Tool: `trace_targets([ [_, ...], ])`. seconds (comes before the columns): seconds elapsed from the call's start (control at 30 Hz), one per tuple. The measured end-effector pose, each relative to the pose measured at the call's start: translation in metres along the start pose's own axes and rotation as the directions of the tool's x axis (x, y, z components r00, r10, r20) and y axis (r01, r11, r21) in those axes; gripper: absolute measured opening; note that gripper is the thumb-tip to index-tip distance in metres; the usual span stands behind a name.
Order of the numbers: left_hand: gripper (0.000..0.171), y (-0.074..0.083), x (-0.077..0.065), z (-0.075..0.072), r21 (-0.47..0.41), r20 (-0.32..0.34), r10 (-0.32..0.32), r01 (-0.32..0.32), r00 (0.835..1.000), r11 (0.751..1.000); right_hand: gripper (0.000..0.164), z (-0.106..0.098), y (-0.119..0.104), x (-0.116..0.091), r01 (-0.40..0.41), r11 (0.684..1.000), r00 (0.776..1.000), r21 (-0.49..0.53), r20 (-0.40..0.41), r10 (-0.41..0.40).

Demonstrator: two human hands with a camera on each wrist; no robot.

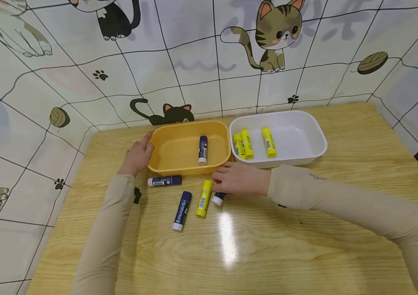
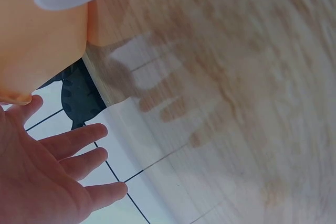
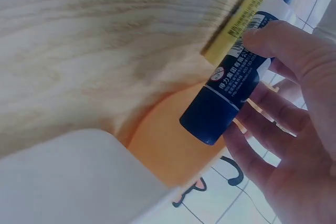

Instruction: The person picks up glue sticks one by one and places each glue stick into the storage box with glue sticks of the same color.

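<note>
At the left end of the orange bin (image 1: 175, 148), my left hand (image 1: 136, 156) touches its rim with spread, fairly straight fingers. My right hand (image 1: 243, 178) pinches a dark blue glue stick (image 3: 223, 90) between thumb and fingers, just in front of where the two bins meet. In the head view only the white end of this stick (image 1: 218, 199) shows under the hand. Beside it lies a yellow glue stick (image 1: 204, 198) on the table. Another blue glue stick (image 1: 182, 211) lies farther left, and one more (image 1: 164, 181) lies along the orange bin's front.
One blue glue stick (image 1: 203, 150) is inside the orange bin. The white bin (image 1: 297, 139), right beside it, contains three yellow glue sticks (image 1: 269, 142). Behind both bins rises a cat-patterned backdrop (image 1: 201, 65) at the back edge of the wooden table (image 1: 282, 250).
</note>
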State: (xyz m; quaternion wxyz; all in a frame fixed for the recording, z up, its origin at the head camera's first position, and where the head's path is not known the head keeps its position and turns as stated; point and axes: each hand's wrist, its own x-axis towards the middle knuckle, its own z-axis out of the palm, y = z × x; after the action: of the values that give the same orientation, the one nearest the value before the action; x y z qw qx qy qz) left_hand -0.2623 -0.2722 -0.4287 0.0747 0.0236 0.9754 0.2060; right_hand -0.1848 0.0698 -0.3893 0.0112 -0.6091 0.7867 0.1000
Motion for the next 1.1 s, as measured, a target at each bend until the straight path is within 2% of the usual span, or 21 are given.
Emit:
trace_targets([
  [0.2, 0.056, -0.001, -0.002, 0.000, -0.007, 0.009, -0.004, 0.004, 1.000, 1.000, 0.032, -0.016, 0.003, 0.000, -0.016, 1.000, 0.999, 0.024, 0.034, 0.015],
  [0.47, 0.055, 0.000, -0.001, -0.002, -0.003, 0.011, 0.006, -0.006, 1.000, 1.000, 0.026, -0.035, 0.012, -0.005, -0.026, 1.000, 1.000, -0.014, -0.012, 0.026],
  [0.7, 0.055, 0.003, -0.002, -0.004, -0.008, 0.011, 0.003, -0.003, 1.000, 1.000, 0.027, -0.045, 0.023, -0.004, -0.033, 0.998, 0.999, -0.056, -0.033, 0.031],
  [0.93, 0.055, 0.004, -0.002, -0.004, -0.009, 0.000, -0.002, 0.002, 1.000, 1.000, 0.029, -0.053, 0.034, -0.001, -0.032, 0.998, 0.999, -0.052, -0.008, 0.032],
  [1.1, 0.055, 0.004, -0.002, -0.004, -0.007, 0.008, -0.003, 0.003, 1.000, 1.000, 0.033, -0.057, 0.043, 0.003, -0.027, 0.993, 0.999, -0.116, -0.026, 0.024],
])
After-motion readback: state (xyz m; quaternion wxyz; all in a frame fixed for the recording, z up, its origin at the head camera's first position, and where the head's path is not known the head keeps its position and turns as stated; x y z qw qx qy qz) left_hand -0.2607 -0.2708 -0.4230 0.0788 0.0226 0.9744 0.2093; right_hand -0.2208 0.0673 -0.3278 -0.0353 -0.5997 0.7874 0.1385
